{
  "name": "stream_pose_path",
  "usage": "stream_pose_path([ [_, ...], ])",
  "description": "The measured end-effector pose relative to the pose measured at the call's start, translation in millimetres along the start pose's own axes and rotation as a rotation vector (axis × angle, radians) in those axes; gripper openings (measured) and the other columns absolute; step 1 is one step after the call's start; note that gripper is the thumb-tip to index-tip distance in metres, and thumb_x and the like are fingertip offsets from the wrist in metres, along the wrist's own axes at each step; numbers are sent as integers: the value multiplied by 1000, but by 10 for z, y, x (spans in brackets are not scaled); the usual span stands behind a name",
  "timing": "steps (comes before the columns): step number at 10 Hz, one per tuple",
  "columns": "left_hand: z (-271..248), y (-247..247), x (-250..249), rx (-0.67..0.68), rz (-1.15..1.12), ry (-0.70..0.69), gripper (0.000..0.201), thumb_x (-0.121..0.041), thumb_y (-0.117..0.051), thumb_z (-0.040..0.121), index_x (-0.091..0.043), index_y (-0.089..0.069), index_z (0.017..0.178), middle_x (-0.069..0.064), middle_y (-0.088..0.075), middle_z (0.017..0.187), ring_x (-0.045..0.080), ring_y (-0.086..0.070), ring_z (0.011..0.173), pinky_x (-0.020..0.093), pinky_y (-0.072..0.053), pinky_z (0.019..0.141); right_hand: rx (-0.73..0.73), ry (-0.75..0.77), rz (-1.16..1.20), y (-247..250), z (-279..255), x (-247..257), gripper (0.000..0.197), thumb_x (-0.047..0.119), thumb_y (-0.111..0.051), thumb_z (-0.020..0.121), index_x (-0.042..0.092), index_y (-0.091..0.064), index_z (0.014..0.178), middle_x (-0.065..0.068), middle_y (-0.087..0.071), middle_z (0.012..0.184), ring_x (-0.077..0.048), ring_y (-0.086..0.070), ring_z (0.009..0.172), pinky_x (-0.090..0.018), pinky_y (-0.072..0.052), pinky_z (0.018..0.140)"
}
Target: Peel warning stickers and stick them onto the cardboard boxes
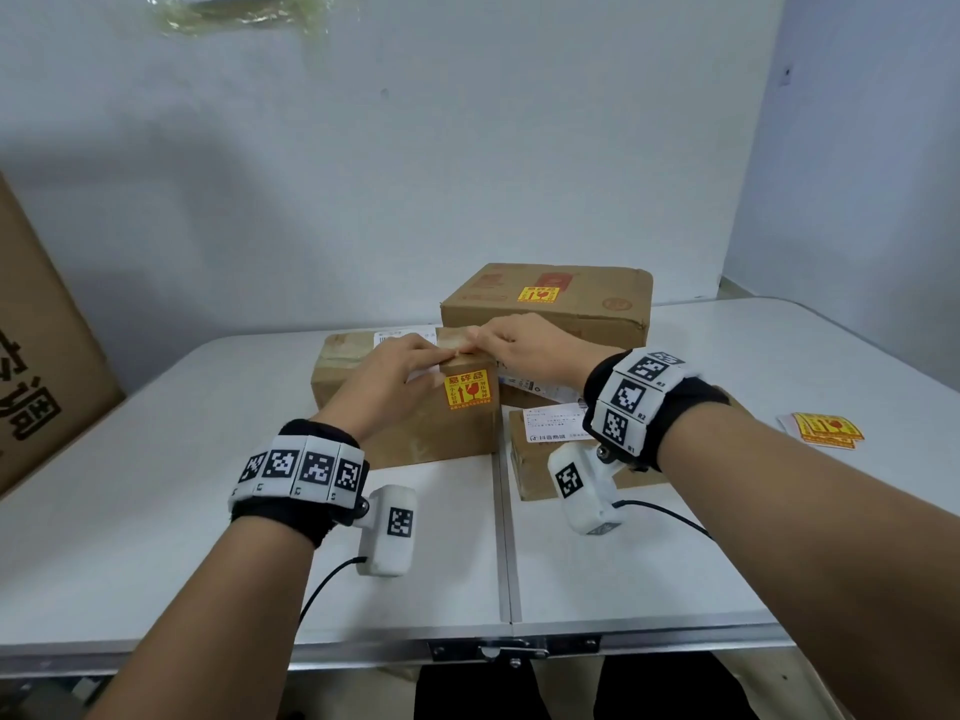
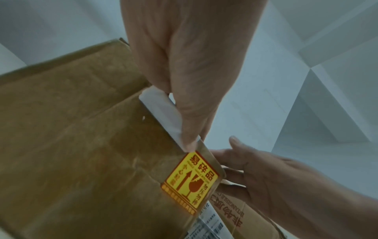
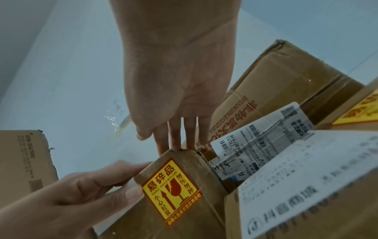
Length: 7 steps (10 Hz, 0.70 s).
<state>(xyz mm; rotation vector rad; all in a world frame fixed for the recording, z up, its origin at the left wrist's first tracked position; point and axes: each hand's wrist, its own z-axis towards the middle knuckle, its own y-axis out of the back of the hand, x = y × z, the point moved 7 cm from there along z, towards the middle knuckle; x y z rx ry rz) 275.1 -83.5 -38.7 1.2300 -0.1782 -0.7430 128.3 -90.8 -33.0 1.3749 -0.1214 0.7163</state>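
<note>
A brown cardboard box (image 1: 426, 433) stands mid-table with a yellow-and-red warning sticker (image 1: 468, 390) flat on its front face near the top right corner. My left hand (image 1: 400, 366) lies over the box's top front edge just left of the sticker (image 2: 192, 182), fingers fairly straight and touching the cardboard. A white paper strip (image 2: 159, 110) sits under those fingers; whether they hold it I cannot tell. My right hand (image 1: 524, 340) rests straight fingertips (image 3: 174, 142) on the box top above the sticker (image 3: 170, 192).
A larger box (image 1: 571, 309) behind carries its own warning sticker (image 1: 537, 294). A small labelled box (image 1: 535, 475) sits under my right wrist. A sticker stack (image 1: 826, 428) lies at the right. A big carton (image 1: 41, 356) stands at the left. The white table (image 1: 208, 459) runs to the near edge.
</note>
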Motion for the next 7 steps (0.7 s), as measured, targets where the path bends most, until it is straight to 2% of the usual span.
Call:
stream_pose_path([
  [1,40,28,46,-25,-109,100,31,-34,-47,99,-21,-70,115,-2,-65,108,12,-54,95,25,-36,78,-68,3,5,114,-13,13,46,42,-33,103,19,-72,109,3,-66,81,-5,-55,70,-20,-37,63],
  [2,113,99,31,-82,-167,156,31,-38,-47,99,-21,-73,99,-1,-70,93,18,-60,87,32,-43,71,-85,-4,-23,222,-28,-28,43,38,-37,102,14,-70,114,-1,-71,91,-8,-56,71,-23,-38,64],
  [3,304,175,-123,-108,-143,131,31,-36,-46,100,-20,-72,104,-5,-68,90,17,-60,86,26,-42,66,-100,0,-67,318,-14,-98,39,36,-41,102,11,-71,104,-3,-68,79,-7,-49,58,-25,-36,59],
  [4,543,193,-312,-88,-56,100,34,-36,-45,100,-17,-71,111,-2,-65,90,15,-55,82,23,-35,65,-138,-9,-102,455,-17,-156,39,37,-42,101,12,-71,101,-1,-65,74,-6,-46,55,-20,-33,54],
  [5,775,218,-442,-80,-63,84,35,-37,-46,100,-16,-70,114,6,-70,108,20,-61,97,26,-38,76,-149,-7,-96,619,-40,-176,34,35,-42,101,20,-68,116,-1,-70,102,-11,-57,80,-22,-38,69],
  [6,996,218,-590,-49,-38,53,30,-37,-47,99,-21,-73,95,5,-71,102,15,-56,84,23,-36,68,-137,-22,-92,793,-49,-173,32,31,-42,102,24,-65,123,1,-66,121,-14,-57,104,-25,-39,82],
  [7,1203,284,-680,-88,-33,36,30,-38,-46,98,-26,-70,85,3,-72,100,15,-57,83,27,-37,67,-179,-14,-114,964,48,-197,30,26,-45,101,19,-68,119,-2,-69,116,-15,-58,106,-23,-37,81],
])
